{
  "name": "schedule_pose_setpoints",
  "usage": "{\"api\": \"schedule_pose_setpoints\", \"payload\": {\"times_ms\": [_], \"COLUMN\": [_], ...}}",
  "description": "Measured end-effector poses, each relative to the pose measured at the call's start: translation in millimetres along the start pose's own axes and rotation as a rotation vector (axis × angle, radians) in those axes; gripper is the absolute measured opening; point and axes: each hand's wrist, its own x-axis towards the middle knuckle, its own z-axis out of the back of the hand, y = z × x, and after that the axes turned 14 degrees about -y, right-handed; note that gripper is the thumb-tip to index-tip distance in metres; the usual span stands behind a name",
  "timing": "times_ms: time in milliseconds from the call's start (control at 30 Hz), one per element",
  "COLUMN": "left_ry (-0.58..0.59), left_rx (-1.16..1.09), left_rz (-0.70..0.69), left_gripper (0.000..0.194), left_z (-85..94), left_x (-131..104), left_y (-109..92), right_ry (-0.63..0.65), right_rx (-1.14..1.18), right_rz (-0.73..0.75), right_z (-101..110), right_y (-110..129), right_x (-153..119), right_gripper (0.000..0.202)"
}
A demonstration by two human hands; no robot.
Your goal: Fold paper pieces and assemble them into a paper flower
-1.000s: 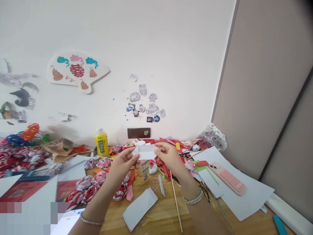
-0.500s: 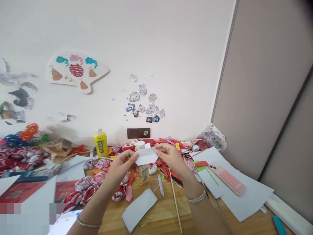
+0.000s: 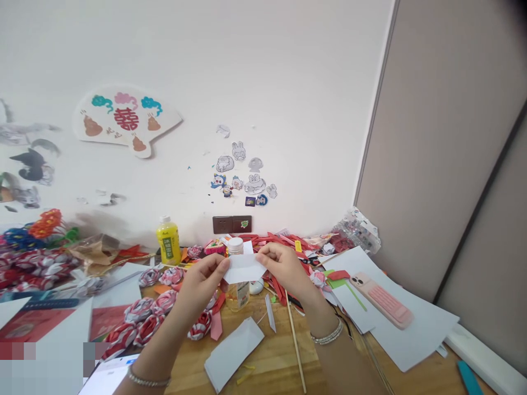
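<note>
A small white piece of paper (image 3: pixel 246 269) is stretched between my two hands above the table, with a faint crease running across it. My left hand (image 3: pixel 207 278) pinches its left edge between thumb and fingers. At the right edge, my right hand (image 3: pixel 284 267) grips it the same way. Behind the paper stands a clear bottle (image 3: pixel 239 298) with a white cap, partly hidden. Below my hands lies a stack of white paper strips (image 3: pixel 234 351) on the wooden table (image 3: pixel 272 362), and a thin wooden stick (image 3: pixel 296 345) rests to its right.
Red-and-white paper roses (image 3: pixel 152 315) crowd the left side. A yellow drink bottle (image 3: pixel 168 241) stands by the wall. Red paper scraps (image 3: pixel 272 240) run along the back. On the right, a pink phone (image 3: pixel 382 302) lies on large white sheets (image 3: pixel 420 340).
My right hand has shifted slightly left and down. The paper stays held at both edges, now sitting a little lower. The whole view has drifted slightly.
</note>
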Motion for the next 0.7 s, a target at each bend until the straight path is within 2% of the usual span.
{"api": "schedule_pose_setpoints", "payload": {"times_ms": [133, 333, 467, 567, 700], "left_ry": [-0.111, -0.186, -0.127, -0.069, 0.039], "left_rx": [0.044, 0.018, -0.044, -0.202, -0.277], "left_rz": [-0.052, -0.029, 0.047, 0.143, 0.247], "left_gripper": [0.025, 0.021, 0.024, 0.033, 0.038], "left_z": [0.8, 0.2, -0.9, -4.4, -9.8], "left_x": [-2, -2, 1, 2, 1], "left_y": [-3, -5, 2, 7, 6], "right_ry": [0.107, 0.184, 0.109, 0.058, 0.017], "right_rx": [0.103, -0.009, 0.005, 0.051, 0.113], "right_rz": [-0.080, -0.129, -0.144, -0.127, -0.101], "right_z": [2, 1, -4, -6, -6], "right_y": [-1, 2, 2, 0, -1], "right_x": [0, -4, -7, -7, -5], "right_gripper": [0.027, 0.031, 0.029, 0.029, 0.029]}}
